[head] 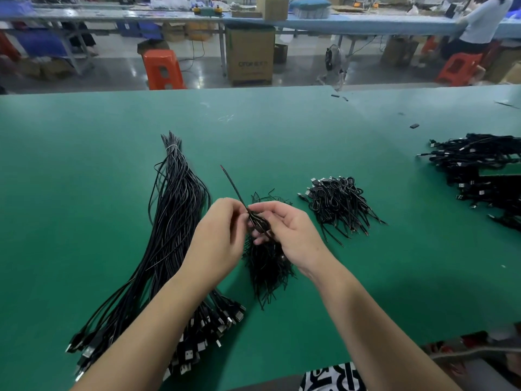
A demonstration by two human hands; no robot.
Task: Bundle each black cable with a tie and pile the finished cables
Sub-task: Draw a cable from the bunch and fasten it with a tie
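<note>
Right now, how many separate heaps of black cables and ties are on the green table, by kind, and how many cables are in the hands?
Long straight cable bundle: 1
Tie heap: 1
Finished cable piles: 2
Cable held by both hands: 1
Total: 5

The table (282, 131) has a smooth, matt green mat surface. The long cables (174, 215) have glossy black plastic sheaths and bright metal plugs (197, 345). The stool (162, 69) appears to be orange plastic.
</note>
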